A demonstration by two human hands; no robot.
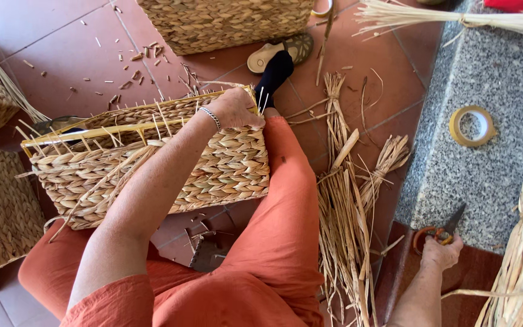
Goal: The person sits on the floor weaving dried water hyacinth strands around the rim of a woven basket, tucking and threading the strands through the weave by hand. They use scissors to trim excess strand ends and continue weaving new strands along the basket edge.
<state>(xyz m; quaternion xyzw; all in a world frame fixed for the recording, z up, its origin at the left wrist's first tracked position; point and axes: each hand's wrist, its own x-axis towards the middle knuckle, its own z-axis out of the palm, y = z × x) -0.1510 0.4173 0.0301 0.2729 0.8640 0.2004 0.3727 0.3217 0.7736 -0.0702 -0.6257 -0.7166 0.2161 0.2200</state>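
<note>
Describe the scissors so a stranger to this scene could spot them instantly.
Find the grey speckled stone slab on the right. At its near edge, the right hand grips the scissors. Unlike the tape roll lying farther up, they have orange handles and dark blades.

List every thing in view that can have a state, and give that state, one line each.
Unfinished woven basket: lying on its side across the lap, loose strand ends sticking out at the rim.
Left hand: gripping the basket's rim corner.
Right hand: closed on the scissors.
Scissors: orange handles, blades pointing up, resting on the stone ledge.
Tape roll: lying flat on the ledge.
Straw bundles: tied, lying on the floor.
</note>
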